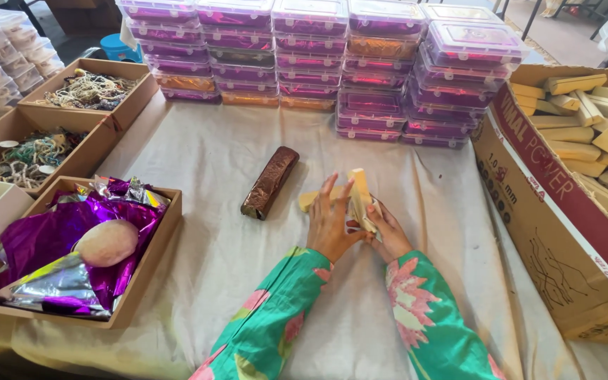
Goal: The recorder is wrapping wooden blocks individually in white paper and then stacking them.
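Observation:
Both of my hands meet at the middle of the cloth-covered table [205,260]. My right hand [388,232] grips a pale yellow wooden block [359,197] tilted upright. My left hand [328,225] rests against the same block with fingers spread. A second pale block [311,199] lies flat on the cloth just behind my left hand. A long bar wrapped in brown shiny foil [270,181] lies to the left of the hands, apart from them.
A cardboard box of several pale wooden blocks [585,119] stands at the right. Stacked clear plastic boxes with purple contents [318,63] line the back. At the left, trays hold purple foil sheets with a round stone [107,243] and tangled cords [33,155].

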